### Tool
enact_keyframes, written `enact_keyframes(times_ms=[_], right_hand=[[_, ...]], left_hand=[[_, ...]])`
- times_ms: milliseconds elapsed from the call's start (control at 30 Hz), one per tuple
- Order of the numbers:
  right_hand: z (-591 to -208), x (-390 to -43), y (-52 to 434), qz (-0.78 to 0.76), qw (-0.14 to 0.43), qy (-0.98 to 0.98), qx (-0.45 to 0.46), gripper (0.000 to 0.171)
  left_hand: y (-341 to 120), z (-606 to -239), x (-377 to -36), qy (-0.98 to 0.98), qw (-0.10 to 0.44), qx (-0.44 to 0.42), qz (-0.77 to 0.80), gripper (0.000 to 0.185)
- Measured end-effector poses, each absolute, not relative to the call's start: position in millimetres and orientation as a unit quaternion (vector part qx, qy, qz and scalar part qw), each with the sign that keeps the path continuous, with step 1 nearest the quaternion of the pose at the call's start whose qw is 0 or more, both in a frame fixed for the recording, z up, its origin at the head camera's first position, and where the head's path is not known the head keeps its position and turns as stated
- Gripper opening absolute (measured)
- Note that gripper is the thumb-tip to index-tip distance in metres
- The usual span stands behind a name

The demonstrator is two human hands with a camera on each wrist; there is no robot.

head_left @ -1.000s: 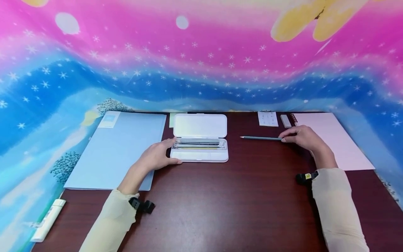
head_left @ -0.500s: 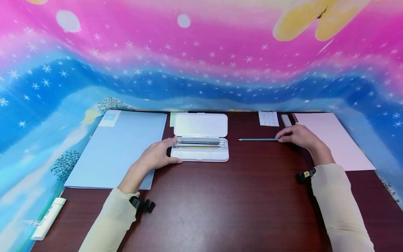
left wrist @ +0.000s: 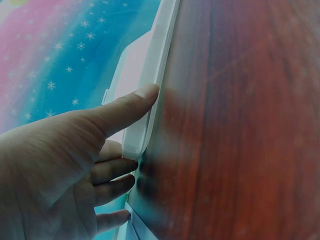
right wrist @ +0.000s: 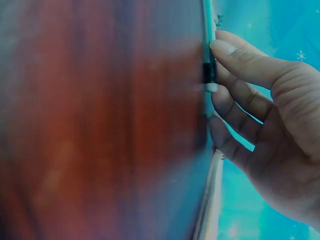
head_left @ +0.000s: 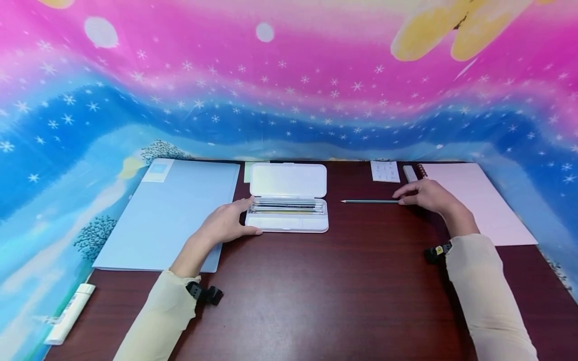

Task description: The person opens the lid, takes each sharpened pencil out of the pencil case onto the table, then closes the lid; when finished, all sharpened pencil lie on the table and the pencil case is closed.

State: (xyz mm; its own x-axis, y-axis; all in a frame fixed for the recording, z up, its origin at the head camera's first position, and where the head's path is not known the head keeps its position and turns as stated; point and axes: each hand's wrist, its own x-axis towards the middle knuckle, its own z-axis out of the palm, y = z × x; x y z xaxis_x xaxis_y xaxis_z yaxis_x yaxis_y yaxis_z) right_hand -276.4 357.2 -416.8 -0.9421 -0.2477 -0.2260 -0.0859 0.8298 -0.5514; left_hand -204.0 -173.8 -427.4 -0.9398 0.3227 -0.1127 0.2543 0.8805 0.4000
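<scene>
A white pencil case lies with its lid raised at the back of the table, several pencils in its rear compartment. My left hand holds the case's left end, thumb along the front edge and fingers round the side; the left wrist view has the thumb pressed on the case wall. To the right, my right hand pinches a green pencil near its blunt end, point toward the case. In the right wrist view, the pencil's black band and white tip show below the thumb.
A light blue folder lies beneath and beside the left forearm. Beyond the right hand are a pink spiral notebook, an eraser and a small printed paper. A white tube-like object lies at the left edge.
The right hand has shifted slightly left and toward me with the pencil, which now lies more level in view. The left hand stays on the case.
</scene>
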Motion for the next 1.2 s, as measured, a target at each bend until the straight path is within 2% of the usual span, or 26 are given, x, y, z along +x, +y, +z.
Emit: enact_keyframes(times_ms=[200,367,467,767,967,1200], right_hand=[[-402,-273,348,-0.28,0.124,0.947,-0.097,0.028],[-395,-272,319,-0.279,0.086,0.946,-0.144,0.034],[-395,-271,299,-0.293,0.084,0.938,-0.164,0.037],[-405,-266,227,-0.292,0.089,0.925,-0.227,0.025],[-407,-263,182,-0.268,0.093,0.919,-0.273,0.025],[-406,-263,152,-0.238,0.107,0.923,-0.282,0.024]], left_hand=[[-175,-428,-205,0.965,0.093,0.144,0.197,0.101],[-176,-427,-205,0.966,0.097,0.14,0.194,0.102],[-175,-427,-205,0.967,0.097,0.136,0.194,0.102],[-171,-426,-204,0.969,0.089,0.126,0.191,0.103],[-170,-426,-204,0.97,0.083,0.124,0.191,0.103],[-172,-426,-203,0.97,0.082,0.125,0.194,0.103]])
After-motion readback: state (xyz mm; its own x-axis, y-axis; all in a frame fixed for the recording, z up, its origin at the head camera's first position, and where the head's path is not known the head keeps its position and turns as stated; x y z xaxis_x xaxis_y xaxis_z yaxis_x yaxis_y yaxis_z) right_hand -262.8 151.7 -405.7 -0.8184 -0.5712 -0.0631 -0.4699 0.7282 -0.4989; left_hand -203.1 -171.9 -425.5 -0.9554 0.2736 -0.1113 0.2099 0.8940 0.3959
